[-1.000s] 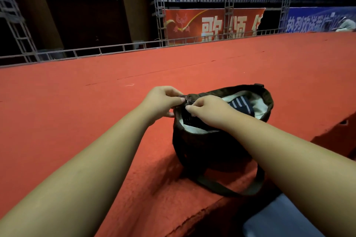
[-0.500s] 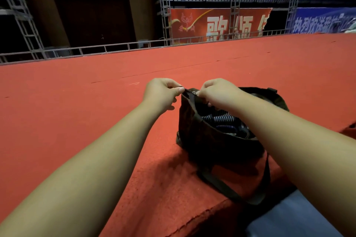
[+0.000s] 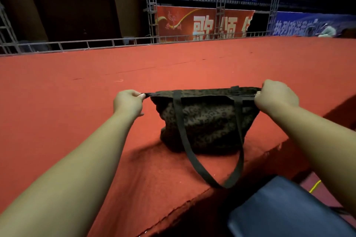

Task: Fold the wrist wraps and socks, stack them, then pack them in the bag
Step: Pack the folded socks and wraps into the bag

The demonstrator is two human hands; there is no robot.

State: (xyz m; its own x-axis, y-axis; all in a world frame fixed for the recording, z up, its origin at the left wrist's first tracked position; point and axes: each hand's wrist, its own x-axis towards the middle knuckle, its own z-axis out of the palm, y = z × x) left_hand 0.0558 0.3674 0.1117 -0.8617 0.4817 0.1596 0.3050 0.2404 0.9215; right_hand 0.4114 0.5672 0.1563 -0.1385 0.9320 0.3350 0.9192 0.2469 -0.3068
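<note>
A dark leopard-print bag [image 3: 208, 123] stands upright on the red carpeted platform [image 3: 77, 102], its top edge pulled straight and closed. My left hand [image 3: 128, 103] pinches the tab at the left end of the bag's top. My right hand [image 3: 276, 96] grips the right end of the top, at the zipper's end. One dark strap [image 3: 192, 159] hangs down the front toward the platform edge. No wrist wraps or socks show; the bag's inside is hidden.
The platform's front edge [image 3: 173, 211] runs diagonally below the bag. A dark blue padded seat [image 3: 285, 209] sits at the lower right. A metal rail [image 3: 115, 41] and banners line the platform's far side.
The bag's mouth was open with striped items showing inside. My right hand has moved from the left end to the right end, and the top now lies closed and stretched between both hands.
</note>
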